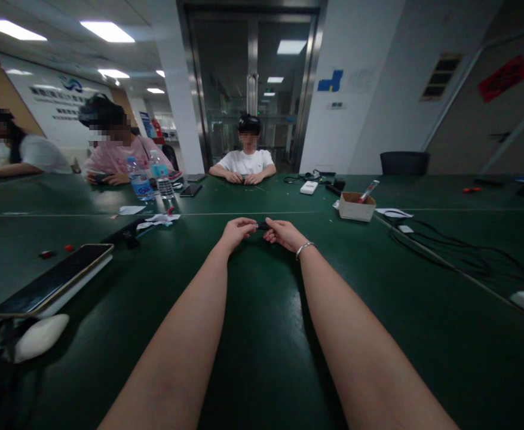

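Note:
Both my arms stretch forward over the dark green table (262,334). Between my fingertips is a small dark object (262,226), with a paler end toward the left; its kind is too small to make out. My left hand (239,232) pinches the pale end. On the other side, my right hand (285,233) grips the dark end between thumb and fingers, and a silver bracelet (304,249) circles that wrist. The object is held just above the tabletop, and the fingers partly hide it.
At left lie a phone (60,278) on a white box, crumpled paper (158,221) and water bottles (140,182). A small cardboard box (357,207) and black cables (445,245) are at right. Across the table sits a person (246,158); two more sit at left.

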{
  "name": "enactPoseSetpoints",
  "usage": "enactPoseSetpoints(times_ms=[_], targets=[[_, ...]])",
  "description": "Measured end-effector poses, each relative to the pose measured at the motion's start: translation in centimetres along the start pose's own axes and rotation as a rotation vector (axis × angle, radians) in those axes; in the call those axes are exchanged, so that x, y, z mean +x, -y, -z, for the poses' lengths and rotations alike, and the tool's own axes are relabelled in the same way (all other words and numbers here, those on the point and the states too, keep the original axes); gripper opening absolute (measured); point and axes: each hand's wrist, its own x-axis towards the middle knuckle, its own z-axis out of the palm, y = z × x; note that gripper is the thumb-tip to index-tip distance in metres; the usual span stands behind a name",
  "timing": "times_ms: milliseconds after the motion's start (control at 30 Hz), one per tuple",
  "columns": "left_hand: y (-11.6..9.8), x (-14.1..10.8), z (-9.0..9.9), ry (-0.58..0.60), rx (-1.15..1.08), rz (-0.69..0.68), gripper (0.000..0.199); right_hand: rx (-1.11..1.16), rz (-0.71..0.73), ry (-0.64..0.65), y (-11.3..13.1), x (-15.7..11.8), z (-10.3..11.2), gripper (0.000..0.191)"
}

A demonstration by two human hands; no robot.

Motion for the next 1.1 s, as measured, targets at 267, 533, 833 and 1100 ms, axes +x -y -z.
enactPoseSetpoints(times_ms=[267, 533, 833, 1100], targets=[[0.11, 0.10, -0.14, -0.032, -0.023, -0.003, 0.021, 0.050, 0.013, 0.051, 0.36, -0.35, -0.07, 0.022], [0.06, 0.16, -0.18, -0.056, -0.030, 0.006, 0.022, 0.133, 0.066, 0.062, 0.20, -0.28, 0.28, 0.050], [-0.06, 0.12, -0.15, -0.079, -0.041, 0.014, 0.020, 0.077, 0.057, 0.079, 0.40, -0.39, 0.24, 0.047], [-0.17, 0.01, -0.18, -0.077, -0.038, 0.015, 0.022, 0.031, -0.017, 0.081, 0.28, -0.06, 0.17, 0.022]])
